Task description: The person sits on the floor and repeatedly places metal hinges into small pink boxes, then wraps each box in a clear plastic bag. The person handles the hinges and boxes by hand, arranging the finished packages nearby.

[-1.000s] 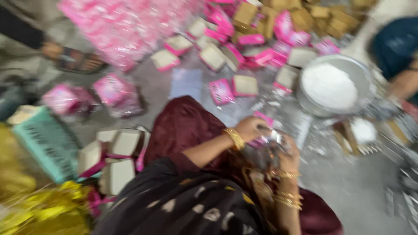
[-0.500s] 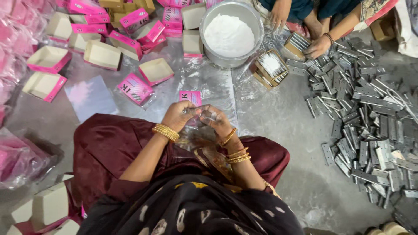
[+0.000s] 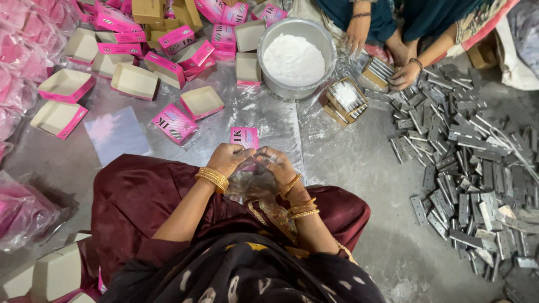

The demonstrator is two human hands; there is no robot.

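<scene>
Centrally, left hand and right hand pinch shut on a clear bag over the lap, pink box at twelve o'clock; bag likely light, limp, slippery, best gripped at its mouth.

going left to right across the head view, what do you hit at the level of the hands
clear pink bags → left hand → right hand → pile of grey metal hinges
</scene>
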